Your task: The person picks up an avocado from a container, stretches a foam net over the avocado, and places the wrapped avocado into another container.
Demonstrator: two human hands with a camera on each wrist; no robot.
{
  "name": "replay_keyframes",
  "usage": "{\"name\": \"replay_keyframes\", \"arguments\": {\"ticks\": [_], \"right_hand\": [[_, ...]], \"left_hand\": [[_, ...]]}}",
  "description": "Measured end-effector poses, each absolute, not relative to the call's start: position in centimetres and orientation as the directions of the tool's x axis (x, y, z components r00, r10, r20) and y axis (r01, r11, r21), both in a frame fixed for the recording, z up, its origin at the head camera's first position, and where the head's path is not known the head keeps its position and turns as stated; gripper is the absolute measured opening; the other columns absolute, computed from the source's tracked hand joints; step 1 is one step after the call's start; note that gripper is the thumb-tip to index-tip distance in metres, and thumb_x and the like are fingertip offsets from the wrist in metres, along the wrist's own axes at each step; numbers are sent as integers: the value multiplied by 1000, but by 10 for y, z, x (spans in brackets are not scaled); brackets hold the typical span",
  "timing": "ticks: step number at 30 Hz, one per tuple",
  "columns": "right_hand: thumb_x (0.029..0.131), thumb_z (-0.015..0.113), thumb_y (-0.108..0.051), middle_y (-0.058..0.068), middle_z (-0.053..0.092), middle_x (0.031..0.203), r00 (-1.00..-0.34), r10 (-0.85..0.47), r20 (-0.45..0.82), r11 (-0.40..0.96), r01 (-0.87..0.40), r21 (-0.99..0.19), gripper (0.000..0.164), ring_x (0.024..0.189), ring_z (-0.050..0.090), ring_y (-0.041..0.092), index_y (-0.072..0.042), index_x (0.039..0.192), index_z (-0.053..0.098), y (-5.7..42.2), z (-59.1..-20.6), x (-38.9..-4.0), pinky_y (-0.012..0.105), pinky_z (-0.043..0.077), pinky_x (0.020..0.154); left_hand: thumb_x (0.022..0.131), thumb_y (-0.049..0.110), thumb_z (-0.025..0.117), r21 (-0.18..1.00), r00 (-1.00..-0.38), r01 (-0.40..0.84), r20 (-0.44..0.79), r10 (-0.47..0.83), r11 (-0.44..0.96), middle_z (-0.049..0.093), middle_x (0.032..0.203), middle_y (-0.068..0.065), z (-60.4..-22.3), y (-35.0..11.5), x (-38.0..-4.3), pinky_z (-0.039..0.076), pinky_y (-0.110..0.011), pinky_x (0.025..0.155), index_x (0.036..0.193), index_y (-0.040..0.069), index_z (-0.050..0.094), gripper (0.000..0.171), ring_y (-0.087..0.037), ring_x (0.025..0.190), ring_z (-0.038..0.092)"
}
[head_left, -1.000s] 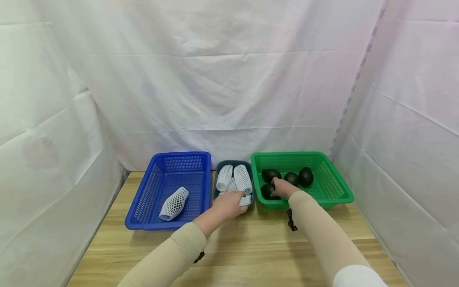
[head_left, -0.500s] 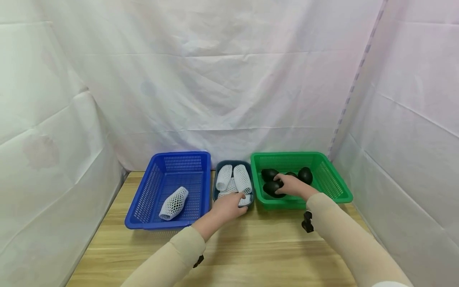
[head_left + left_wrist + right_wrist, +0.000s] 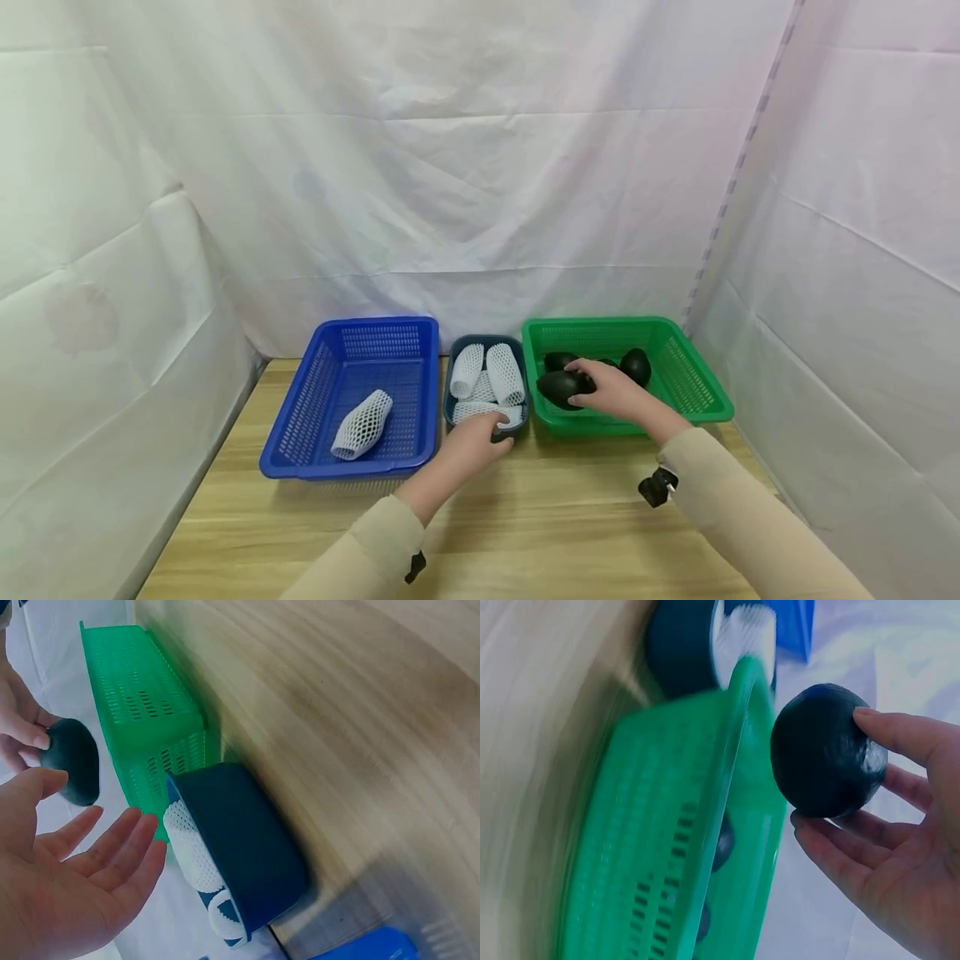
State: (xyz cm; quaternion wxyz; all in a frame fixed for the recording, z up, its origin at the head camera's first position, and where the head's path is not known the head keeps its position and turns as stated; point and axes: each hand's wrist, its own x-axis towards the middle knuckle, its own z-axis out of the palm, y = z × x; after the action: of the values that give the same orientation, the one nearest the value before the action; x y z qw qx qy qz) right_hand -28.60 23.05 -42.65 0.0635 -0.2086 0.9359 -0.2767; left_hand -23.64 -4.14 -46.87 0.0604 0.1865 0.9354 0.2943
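Observation:
My right hand (image 3: 617, 392) grips a dark avocado (image 3: 561, 388) between thumb and fingers, above the green basket (image 3: 708, 400). In the right wrist view the held avocado (image 3: 826, 750) shows clear of the basket rim. My left hand (image 3: 467, 457) hovers at the near edge of the small dark blue bin (image 3: 450, 417), its fingers spread with nothing in them. The left wrist view shows that palm (image 3: 75, 900) bare. Several white foam net sleeves (image 3: 506, 375) lie in the bin. More avocados (image 3: 636, 367) rest in the green basket, some partly hidden behind my right hand.
To the left stands a blue basket (image 3: 273, 454) holding one avocado in a foam net (image 3: 362, 425). All three containers line up on a wooden table (image 3: 525, 533) against a white cloth backdrop (image 3: 480, 208). White cloth also hangs at both sides.
My right hand has taken hold of an avocado and lifted it from the green basket, shifting it slightly left. My left hand has drawn back a little toward me from the bin, without a sleeve.

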Motion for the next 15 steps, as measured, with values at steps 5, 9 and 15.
{"name": "replay_keyframes", "arguments": {"ticks": [5,9,15], "right_hand": [[92,70,-28,14,54,133,-903,-429,21,701,-348,-622,54,108,59,29,-12,139,49,217,-429,-265,46,51,83],[91,71,-28,10,55,132,-883,-465,65,651,-390,-652,53,105,59,26,-13,137,51,207,-438,-250,44,51,83],[89,73,-28,3,53,134,-825,-546,146,622,-516,-589,53,121,52,22,-16,137,53,194,-452,-232,46,48,93]], "left_hand": [[91,27,67,716,-949,216,-6,316,664,67,101,-6,-478,-46,-230,52,-40,80,126,6,62,41,-22,94,64],[89,16,69,852,-966,153,22,257,501,67,103,-10,-487,-49,-223,53,-37,76,128,4,59,42,-23,89,65],[87,1,66,972,-973,99,51,225,211,63,115,-25,-504,-51,-214,55,-38,80,136,-6,49,53,-32,93,66]]}}
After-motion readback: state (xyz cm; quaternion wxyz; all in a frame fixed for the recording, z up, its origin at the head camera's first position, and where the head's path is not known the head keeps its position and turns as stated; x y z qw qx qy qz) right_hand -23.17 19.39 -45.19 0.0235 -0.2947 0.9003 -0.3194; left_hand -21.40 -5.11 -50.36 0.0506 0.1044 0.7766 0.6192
